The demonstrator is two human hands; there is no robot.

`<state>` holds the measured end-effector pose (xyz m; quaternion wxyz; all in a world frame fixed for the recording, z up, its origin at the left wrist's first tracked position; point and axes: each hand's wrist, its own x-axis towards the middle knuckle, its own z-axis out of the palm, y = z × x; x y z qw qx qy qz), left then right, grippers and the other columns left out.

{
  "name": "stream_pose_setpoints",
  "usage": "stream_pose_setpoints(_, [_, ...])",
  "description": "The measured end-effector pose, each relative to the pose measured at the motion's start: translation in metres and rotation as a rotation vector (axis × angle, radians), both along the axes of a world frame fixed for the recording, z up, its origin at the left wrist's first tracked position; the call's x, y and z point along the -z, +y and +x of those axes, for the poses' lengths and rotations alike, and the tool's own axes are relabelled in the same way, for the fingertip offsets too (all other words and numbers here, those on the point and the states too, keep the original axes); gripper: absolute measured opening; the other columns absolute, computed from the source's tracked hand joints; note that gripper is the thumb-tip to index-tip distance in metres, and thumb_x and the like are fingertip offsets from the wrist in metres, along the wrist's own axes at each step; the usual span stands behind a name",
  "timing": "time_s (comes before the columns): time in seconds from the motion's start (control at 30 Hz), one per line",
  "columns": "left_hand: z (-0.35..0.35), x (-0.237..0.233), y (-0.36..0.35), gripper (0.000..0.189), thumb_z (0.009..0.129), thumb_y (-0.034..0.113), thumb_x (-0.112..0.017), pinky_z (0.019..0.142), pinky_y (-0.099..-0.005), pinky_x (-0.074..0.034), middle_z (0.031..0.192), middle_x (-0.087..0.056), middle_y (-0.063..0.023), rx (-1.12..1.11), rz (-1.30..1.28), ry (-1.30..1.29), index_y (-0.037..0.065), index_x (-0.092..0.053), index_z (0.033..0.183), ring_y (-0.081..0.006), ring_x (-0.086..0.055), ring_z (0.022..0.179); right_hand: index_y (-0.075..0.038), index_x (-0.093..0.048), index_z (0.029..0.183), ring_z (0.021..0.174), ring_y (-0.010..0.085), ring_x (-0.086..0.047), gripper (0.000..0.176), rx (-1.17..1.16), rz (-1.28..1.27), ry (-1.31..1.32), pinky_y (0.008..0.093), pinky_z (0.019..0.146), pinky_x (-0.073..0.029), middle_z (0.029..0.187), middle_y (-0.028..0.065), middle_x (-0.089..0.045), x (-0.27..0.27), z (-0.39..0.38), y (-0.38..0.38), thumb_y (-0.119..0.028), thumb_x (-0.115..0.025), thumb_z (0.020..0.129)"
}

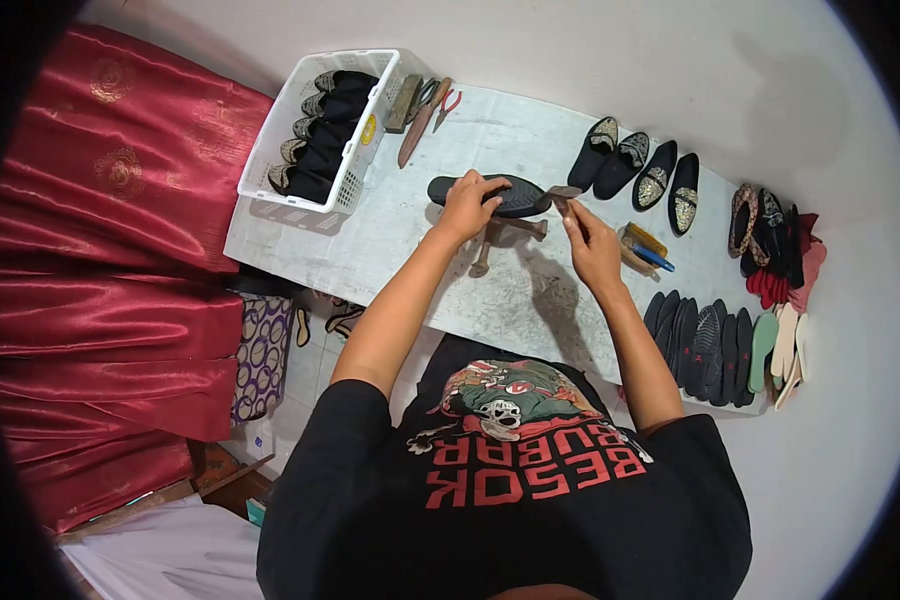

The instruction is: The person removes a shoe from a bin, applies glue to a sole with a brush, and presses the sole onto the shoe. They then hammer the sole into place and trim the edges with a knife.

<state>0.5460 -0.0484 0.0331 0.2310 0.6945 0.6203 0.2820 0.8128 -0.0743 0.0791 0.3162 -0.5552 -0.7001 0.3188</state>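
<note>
My left hand (467, 207) is closed over a black shoe (520, 198), thumb and fingers pressing on it. The shoe lies with its ridged sole facing up, its toe pointing right. Under it an iron shoe last (482, 258) stands on the table, with one arm reaching out to the right. My right hand (594, 248) grips a hammer by its handle. The hammer's metal head (564, 192) is right at the toe end of the sole. The shoe's upper is mostly hidden beneath the sole.
On the white table (370, 262) stand a white basket (348, 165) of shoes, a knife (416, 137) and red-handled pliers (448, 105). Finished-looking loafers (654, 176) line the wall. A small box (642, 248) and stacked soles (708, 350) are right. A red curtain (120, 250) hangs left.
</note>
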Motion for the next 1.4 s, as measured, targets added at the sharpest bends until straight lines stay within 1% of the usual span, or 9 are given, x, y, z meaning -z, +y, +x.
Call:
stream_pose_setpoints(0.1, [-0.004,-0.007,0.009,0.034,0.090,0.016,-0.076,0.096,-0.0428,-0.046,0.104,-0.058,-0.0098,0.020,-0.089,-0.019,0.021,-0.075,0.123,-0.0304,-0.058,0.106,-0.004,-0.068,0.133,0.101,0.0381,-0.073,0.041,0.023,0.096,0.028,0.0427,0.088,-0.055,0.114,0.0232,-0.074,0.008,0.000,0.000,-0.028,-0.063,0.101])
stream_pose_setpoints(0.23, [-0.010,-0.024,0.018,0.035,0.086,0.020,-0.081,0.104,-0.0498,-0.040,0.114,-0.057,-0.0060,0.101,-0.094,0.154,0.026,-0.076,0.119,-0.0293,-0.055,0.114,-0.004,-0.068,0.133,0.102,0.0383,-0.073,0.041,0.080,-0.133,-0.014,0.0417,0.090,-0.055,0.116,0.0233,-0.074,-0.014,-0.005,-0.004,-0.028,-0.064,0.100])
stream_pose_setpoints(0.27, [-0.014,-0.031,0.026,0.036,0.083,0.022,-0.084,0.110,-0.0530,-0.033,0.129,-0.056,-0.0041,0.133,-0.187,0.141,0.028,-0.076,0.117,-0.0288,-0.049,0.127,-0.003,-0.068,0.133,0.102,0.0383,-0.073,0.041,0.092,-0.166,-0.067,0.0414,0.090,-0.055,0.116,0.0236,-0.074,-0.020,-0.007,-0.004,-0.027,-0.064,0.100])
stream_pose_setpoints(0.37, [-0.030,-0.012,0.046,0.039,0.081,0.021,-0.086,0.111,-0.0485,-0.038,0.132,-0.061,-0.0075,0.290,0.010,0.148,0.023,-0.075,0.118,-0.0301,-0.054,0.128,-0.002,-0.068,0.132,0.102,0.0376,-0.073,0.041,0.137,0.023,-0.031,0.0417,0.090,-0.055,0.116,0.0245,-0.073,-0.004,-0.010,-0.015,-0.027,-0.064,0.100])
stream_pose_setpoints(0.4, [-0.034,-0.011,0.055,0.039,0.081,0.021,-0.086,0.111,-0.0485,-0.038,0.132,-0.061,-0.0075,0.292,0.006,0.136,0.023,-0.075,0.118,-0.0301,-0.054,0.128,-0.001,-0.068,0.131,0.104,0.0372,-0.073,0.041,0.157,0.045,-0.053,0.0419,0.090,-0.055,0.116,0.0254,-0.073,-0.003,-0.013,-0.020,-0.027,-0.066,0.100])
stream_pose_setpoints(0.47, [-0.044,-0.011,0.074,0.041,0.078,0.020,-0.089,0.108,-0.0435,-0.045,0.127,-0.068,-0.0116,0.490,-0.393,-0.231,0.017,-0.075,0.117,-0.0311,-0.061,0.122,0.000,-0.069,0.127,0.101,0.0369,-0.073,0.038,0.150,-0.005,-0.049,0.0420,0.088,-0.055,0.113,0.0246,-0.073,-0.003,-0.024,-0.027,-0.027,-0.066,0.100])
stream_pose_setpoints(0.53, [-0.051,-0.003,0.085,0.041,0.077,0.020,-0.089,0.105,-0.0419,-0.047,0.120,-0.070,-0.0125,0.541,-0.385,-0.257,0.015,-0.076,0.115,-0.0311,-0.064,0.116,0.002,-0.070,0.114,0.090,0.0366,-0.071,0.031,0.184,0.039,-0.064,0.0417,0.080,-0.053,0.099,0.0210,-0.072,0.007,-0.037,-0.028,-0.025,-0.066,0.100])
stream_pose_setpoints(0.67, [-0.051,0.008,0.105,0.039,0.074,0.018,-0.092,0.103,-0.0397,-0.048,0.115,-0.071,-0.0110,0.650,-0.475,-0.367,0.012,-0.077,0.110,-0.0277,-0.064,0.111,0.001,-0.069,0.111,0.083,0.0370,-0.067,0.027,0.226,0.073,-0.092,0.0421,0.076,-0.052,0.095,0.0184,-0.070,0.003,-0.058,-0.036,-0.023,-0.066,0.100])
stream_pose_setpoints(1.4, [-0.057,0.035,0.103,0.041,0.072,0.021,-0.094,0.094,-0.0346,-0.046,0.102,-0.062,-0.0036,0.655,-0.382,-0.526,0.015,-0.079,0.110,-0.0210,-0.059,0.101,0.000,-0.069,0.106,0.069,0.0303,-0.064,0.020,0.229,-0.015,-0.183,0.0390,0.064,-0.050,0.085,0.0162,-0.065,-0.011,-0.098,-0.040,-0.019,-0.064,0.101])
